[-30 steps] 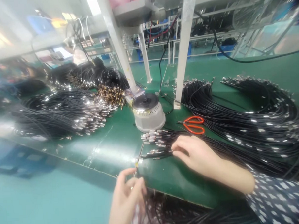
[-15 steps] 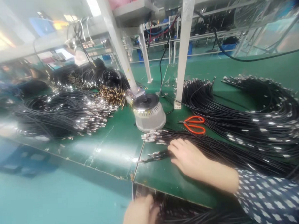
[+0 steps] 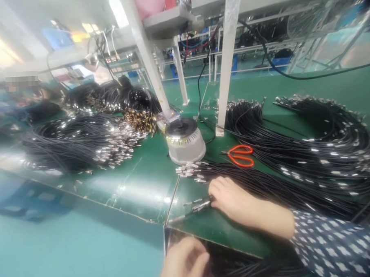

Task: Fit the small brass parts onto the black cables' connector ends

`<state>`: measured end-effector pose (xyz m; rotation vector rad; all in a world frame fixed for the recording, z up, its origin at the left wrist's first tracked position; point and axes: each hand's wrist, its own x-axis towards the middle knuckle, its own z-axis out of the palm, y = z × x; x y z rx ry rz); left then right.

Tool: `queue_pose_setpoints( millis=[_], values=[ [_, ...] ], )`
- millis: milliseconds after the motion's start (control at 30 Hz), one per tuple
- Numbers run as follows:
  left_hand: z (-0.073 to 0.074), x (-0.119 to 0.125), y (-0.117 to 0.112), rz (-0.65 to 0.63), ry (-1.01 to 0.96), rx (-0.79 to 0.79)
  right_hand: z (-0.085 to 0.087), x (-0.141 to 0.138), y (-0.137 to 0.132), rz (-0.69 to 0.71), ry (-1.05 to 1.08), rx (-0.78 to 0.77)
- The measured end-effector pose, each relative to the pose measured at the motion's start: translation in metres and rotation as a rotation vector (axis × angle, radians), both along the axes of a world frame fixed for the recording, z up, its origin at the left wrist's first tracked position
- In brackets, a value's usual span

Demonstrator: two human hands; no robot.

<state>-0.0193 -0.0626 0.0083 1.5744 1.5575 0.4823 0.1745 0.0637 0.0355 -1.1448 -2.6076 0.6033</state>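
Note:
My right hand (image 3: 229,195) is closed around a few black cables whose metal connector ends (image 3: 200,206) stick out to the left of its fingers. Just behind it on the green table lies a thick bundle of black cables (image 3: 266,183), its silvery tips pointing left. Lower down, at the table's front edge, is my left hand (image 3: 184,261), fingers curved and thumb apart, with nothing visible between them. Beside and below that hand, more black cables (image 3: 249,270) lie under the table edge.
Orange-handled scissors (image 3: 241,155) lie behind the bundle. A white round device with a black top (image 3: 187,144) stands near a white table post (image 3: 227,63). Coiled cables (image 3: 326,148) spread at the right; another coil (image 3: 74,139) lies at the left.
The cable ends in my right hand have swung towards the table's front edge and fanned apart. My left hand has shifted slightly right, its thumb now spread from the fingers.

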Motion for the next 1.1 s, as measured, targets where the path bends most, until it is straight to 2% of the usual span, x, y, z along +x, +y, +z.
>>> queue_pose_setpoints(
  millis=[100, 267, 300, 400, 467, 500, 600, 633, 733, 800, 867, 1000, 1100],
  values=[
    [0.0, 0.005, 0.002, 0.097, -0.169, 0.059, 0.008, 0.009, 0.006, -0.08, 0.13, -0.07],
    [0.005, 0.019, 0.021, 0.231, -0.419, 0.119, 0.027, 0.028, 0.028, -0.225, 0.763, -0.448],
    [0.007, 0.024, 0.029, 0.234, -0.47, 0.119, 0.029, 0.03, 0.029, -0.229, 0.822, -0.491],
    [0.01, 0.046, 0.057, 0.205, -0.686, 0.079, 0.029, 0.026, 0.021, -0.204, 0.822, -0.548],
    [0.01, 0.063, 0.075, 0.192, -0.852, 0.014, 0.03, 0.02, 0.011, -0.167, 0.789, -0.578],
    [0.009, 0.07, 0.083, 0.228, -0.926, -0.031, 0.032, 0.018, 0.007, -0.124, 0.758, -0.577],
    [0.004, 0.077, 0.097, 0.335, -0.942, -0.082, 0.043, 0.027, 0.006, -0.009, 0.633, -0.44],
    [0.002, 0.075, 0.099, 0.368, -0.929, -0.109, 0.046, 0.036, 0.01, -0.03, 0.587, -0.357],
    [0.001, 0.059, 0.099, 0.438, -0.898, -0.241, 0.05, 0.072, 0.023, -0.289, 0.378, -0.144],
    [0.003, 0.048, 0.097, 0.49, -0.907, -0.279, 0.045, 0.095, 0.024, -0.4, 0.206, -0.101],
    [0.005, 0.042, 0.096, 0.545, -0.936, -0.292, 0.036, 0.109, 0.016, -0.45, 0.073, -0.091],
    [0.011, 0.042, 0.1, 0.603, -1.01, -0.293, 0.012, 0.11, -0.012, -0.502, -0.22, 0.074],
    [0.015, 0.044, 0.11, 0.619, -1.052, -0.3, 0.001, 0.107, -0.024, -0.534, -0.306, 0.177]
  ],
)
